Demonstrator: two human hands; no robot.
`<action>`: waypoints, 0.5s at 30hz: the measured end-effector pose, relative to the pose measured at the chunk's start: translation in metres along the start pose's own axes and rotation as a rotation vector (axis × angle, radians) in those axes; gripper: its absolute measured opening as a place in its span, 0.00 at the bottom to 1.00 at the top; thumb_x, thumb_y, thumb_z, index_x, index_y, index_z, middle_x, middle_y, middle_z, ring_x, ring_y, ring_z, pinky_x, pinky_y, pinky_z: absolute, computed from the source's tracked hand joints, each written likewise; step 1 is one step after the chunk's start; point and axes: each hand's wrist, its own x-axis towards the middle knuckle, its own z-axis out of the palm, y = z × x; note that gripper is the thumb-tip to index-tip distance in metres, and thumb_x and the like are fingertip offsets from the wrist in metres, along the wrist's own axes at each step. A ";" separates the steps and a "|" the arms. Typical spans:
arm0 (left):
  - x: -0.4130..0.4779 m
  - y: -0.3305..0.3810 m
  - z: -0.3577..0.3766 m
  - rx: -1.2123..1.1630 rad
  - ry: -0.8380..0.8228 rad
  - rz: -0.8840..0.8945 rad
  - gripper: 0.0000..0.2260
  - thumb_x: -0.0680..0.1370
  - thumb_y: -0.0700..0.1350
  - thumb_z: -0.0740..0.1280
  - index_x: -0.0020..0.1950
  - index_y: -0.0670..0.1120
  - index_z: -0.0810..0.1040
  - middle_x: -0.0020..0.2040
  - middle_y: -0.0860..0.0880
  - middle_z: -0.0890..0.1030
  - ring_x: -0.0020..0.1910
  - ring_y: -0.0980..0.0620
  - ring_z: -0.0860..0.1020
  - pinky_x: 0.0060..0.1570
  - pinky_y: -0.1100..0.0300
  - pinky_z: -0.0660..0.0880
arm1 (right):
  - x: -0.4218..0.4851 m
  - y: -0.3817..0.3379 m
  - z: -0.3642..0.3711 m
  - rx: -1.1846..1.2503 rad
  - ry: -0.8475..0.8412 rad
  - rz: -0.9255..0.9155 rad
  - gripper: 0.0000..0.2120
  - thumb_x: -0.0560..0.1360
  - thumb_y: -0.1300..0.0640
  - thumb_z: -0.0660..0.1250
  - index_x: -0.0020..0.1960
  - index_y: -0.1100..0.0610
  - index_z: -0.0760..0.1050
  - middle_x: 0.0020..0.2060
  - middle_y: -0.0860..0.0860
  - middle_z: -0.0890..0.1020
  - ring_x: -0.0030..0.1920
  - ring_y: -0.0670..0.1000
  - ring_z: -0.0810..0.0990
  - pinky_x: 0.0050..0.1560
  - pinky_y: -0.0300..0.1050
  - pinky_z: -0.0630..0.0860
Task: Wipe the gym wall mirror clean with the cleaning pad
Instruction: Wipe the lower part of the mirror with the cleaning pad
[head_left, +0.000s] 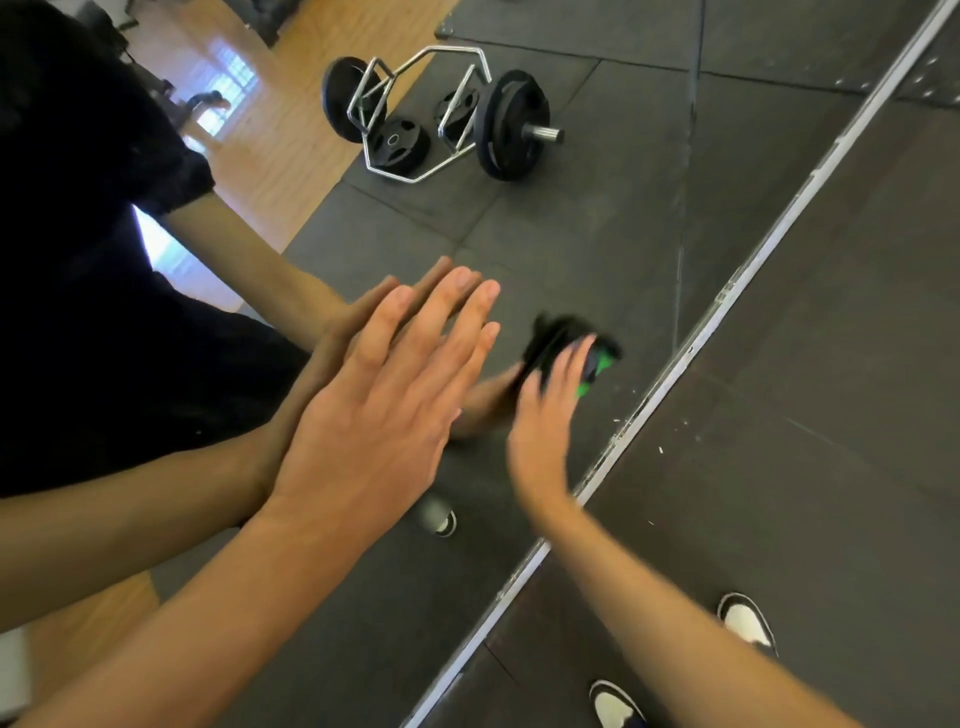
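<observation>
Fingers (457, 306): lying straight and together on the left hand (374, 405), pressing flat against the mirror (597, 234).
Right hand (543, 421): curling round the cleaning pad (589, 364) — blurred, black with green.
Pad: sitting against the glass, low, near the metal frame edge (727, 296).
Reflection: showing a hex bar with plates (441, 119) resting on dark matting — and the person's own arms.
Floor: white shoes (745, 621) standing beside the frame.

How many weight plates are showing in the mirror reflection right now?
4, all reflected in the mirror: one at the hex bar's left end, one at its right end, one lying flat inside the frame, one small by the right handle. More may be stacked unseen.
</observation>
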 end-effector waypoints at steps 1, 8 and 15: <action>0.000 0.000 0.002 -0.013 -0.001 -0.005 0.28 0.89 0.52 0.42 0.86 0.39 0.49 0.86 0.37 0.47 0.85 0.38 0.49 0.80 0.38 0.41 | -0.036 -0.002 0.005 0.009 -0.083 0.035 0.29 0.85 0.46 0.49 0.80 0.35 0.38 0.84 0.49 0.40 0.83 0.49 0.42 0.81 0.41 0.43; 0.000 0.000 -0.001 -0.012 -0.024 -0.023 0.33 0.86 0.54 0.50 0.86 0.37 0.47 0.86 0.35 0.45 0.85 0.35 0.49 0.80 0.36 0.39 | 0.060 -0.009 -0.024 -0.086 -0.027 -0.006 0.27 0.88 0.52 0.46 0.83 0.64 0.49 0.83 0.64 0.45 0.84 0.60 0.46 0.82 0.60 0.49; 0.000 -0.002 -0.003 -0.040 -0.035 -0.025 0.33 0.85 0.53 0.48 0.86 0.36 0.47 0.85 0.33 0.43 0.84 0.32 0.45 0.79 0.34 0.34 | 0.135 -0.037 -0.056 -0.095 -0.016 0.002 0.27 0.89 0.54 0.46 0.84 0.61 0.44 0.84 0.55 0.45 0.84 0.56 0.43 0.74 0.36 0.47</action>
